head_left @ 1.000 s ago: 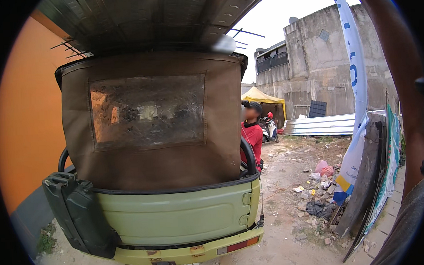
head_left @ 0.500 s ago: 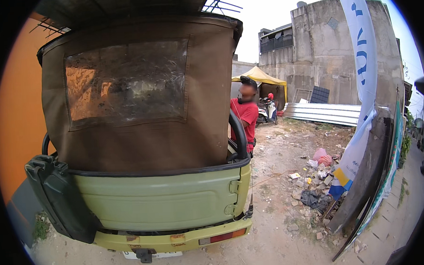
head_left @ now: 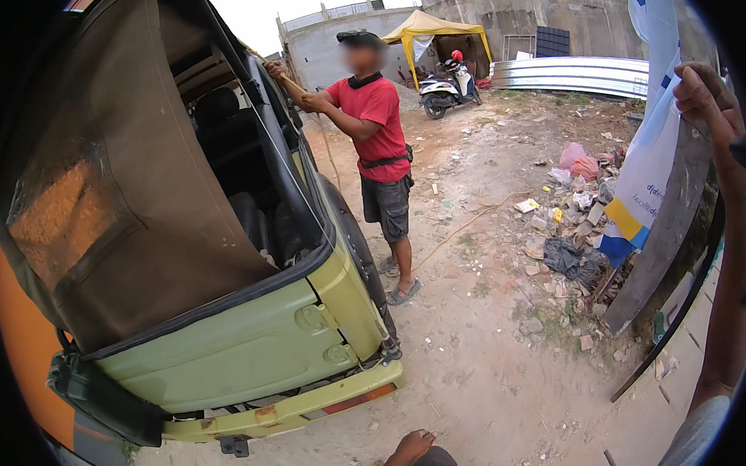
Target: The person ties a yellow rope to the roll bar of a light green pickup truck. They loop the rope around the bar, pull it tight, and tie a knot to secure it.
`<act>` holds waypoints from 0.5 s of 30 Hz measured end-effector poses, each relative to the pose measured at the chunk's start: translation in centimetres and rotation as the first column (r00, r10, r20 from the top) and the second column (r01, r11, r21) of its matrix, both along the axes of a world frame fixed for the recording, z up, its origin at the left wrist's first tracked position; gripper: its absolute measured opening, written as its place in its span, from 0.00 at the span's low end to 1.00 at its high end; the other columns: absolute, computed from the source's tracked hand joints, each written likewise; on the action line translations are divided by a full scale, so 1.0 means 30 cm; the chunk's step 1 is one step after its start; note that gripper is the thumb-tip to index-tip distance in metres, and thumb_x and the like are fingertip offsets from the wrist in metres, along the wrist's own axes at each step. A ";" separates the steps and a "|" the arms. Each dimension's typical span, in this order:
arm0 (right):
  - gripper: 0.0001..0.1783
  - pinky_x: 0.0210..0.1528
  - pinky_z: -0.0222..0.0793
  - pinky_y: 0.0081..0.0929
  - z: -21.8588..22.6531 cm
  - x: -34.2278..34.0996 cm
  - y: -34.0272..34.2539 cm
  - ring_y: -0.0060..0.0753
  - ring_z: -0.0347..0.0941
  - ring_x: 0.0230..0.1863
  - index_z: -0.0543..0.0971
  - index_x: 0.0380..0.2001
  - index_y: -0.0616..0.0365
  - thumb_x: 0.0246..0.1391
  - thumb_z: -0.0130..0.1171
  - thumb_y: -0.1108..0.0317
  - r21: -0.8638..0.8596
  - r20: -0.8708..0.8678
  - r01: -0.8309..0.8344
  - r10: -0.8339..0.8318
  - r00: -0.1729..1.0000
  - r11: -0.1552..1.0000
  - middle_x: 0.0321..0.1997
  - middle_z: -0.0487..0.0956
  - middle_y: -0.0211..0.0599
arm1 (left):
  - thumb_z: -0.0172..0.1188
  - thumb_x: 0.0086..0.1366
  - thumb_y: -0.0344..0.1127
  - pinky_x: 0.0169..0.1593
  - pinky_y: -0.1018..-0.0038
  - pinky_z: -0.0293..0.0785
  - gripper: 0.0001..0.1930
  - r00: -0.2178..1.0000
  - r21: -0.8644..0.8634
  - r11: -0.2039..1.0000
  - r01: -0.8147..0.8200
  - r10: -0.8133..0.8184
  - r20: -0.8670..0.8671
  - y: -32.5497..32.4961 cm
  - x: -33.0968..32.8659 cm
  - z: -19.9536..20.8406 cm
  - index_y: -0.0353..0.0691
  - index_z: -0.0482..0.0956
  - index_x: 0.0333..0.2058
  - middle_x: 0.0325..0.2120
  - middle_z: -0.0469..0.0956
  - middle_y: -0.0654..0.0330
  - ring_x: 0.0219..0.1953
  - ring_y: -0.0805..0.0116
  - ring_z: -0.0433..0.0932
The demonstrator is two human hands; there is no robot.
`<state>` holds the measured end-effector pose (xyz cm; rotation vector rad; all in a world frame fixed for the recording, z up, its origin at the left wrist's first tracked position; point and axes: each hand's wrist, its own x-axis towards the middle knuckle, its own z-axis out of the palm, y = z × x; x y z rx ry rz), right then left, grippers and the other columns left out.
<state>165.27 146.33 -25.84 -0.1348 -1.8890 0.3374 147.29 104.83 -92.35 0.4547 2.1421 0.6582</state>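
Observation:
My right hand [head_left: 709, 102] is raised at the right edge, fingers curled, against the edge of a white and blue banner [head_left: 637, 176]. Whether cloth is pinched in it cannot be made out. At the bottom, my left hand [head_left: 415, 444] hangs low with fingers loosely folded and nothing visible in it. Ahead on the left stands a pale green vehicle [head_left: 220, 348] with a brown canvas cover [head_left: 130, 202], open along its right side. A co-worker in a red shirt [head_left: 376, 108] grips a light rope [head_left: 296, 85] beside it with both hands.
A dark green jerrycan [head_left: 106, 403] hangs at the vehicle's rear left. Rubbish and rubble [head_left: 570, 258] lie beside a leaning grey board [head_left: 668, 228]. Farther back are a scooter [head_left: 450, 92], a yellow canopy [head_left: 439, 23] and metal sheets [head_left: 566, 75].
My view has swung right and down, revealing more of the vehicle's side and the co-worker. My right hand has come up into view by the banner, and more of my left hand shows.

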 end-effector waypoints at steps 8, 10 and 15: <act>0.21 0.42 0.75 0.36 -0.997 -0.973 0.341 0.45 0.81 0.37 0.81 0.41 0.63 0.57 0.60 0.53 -0.441 0.604 -0.293 0.522 0.602 0.848 0.34 0.83 0.49 | 0.52 0.69 0.60 0.47 0.74 0.73 0.27 0.992 0.128 0.991 0.038 -0.053 0.118 0.598 -0.333 0.013 0.38 0.80 0.43 0.32 0.81 0.61 0.37 0.67 0.79; 0.23 0.45 0.75 0.38 -1.102 -1.188 0.437 0.51 0.80 0.39 0.82 0.41 0.62 0.57 0.60 0.51 -0.413 0.691 -0.344 0.536 0.485 0.843 0.36 0.83 0.50 | 0.51 0.69 0.61 0.48 0.73 0.73 0.28 0.970 0.086 0.995 0.040 -0.059 0.234 0.732 -0.479 -0.028 0.38 0.80 0.43 0.33 0.81 0.60 0.38 0.66 0.79; 0.23 0.47 0.74 0.37 -1.257 -1.601 0.790 0.50 0.80 0.42 0.83 0.42 0.59 0.55 0.62 0.50 -0.389 0.868 -0.225 0.437 0.236 0.894 0.38 0.83 0.50 | 0.51 0.69 0.62 0.49 0.72 0.73 0.29 0.986 0.070 0.988 0.140 -0.133 -0.098 1.180 -0.970 0.148 0.37 0.80 0.45 0.35 0.81 0.58 0.41 0.65 0.80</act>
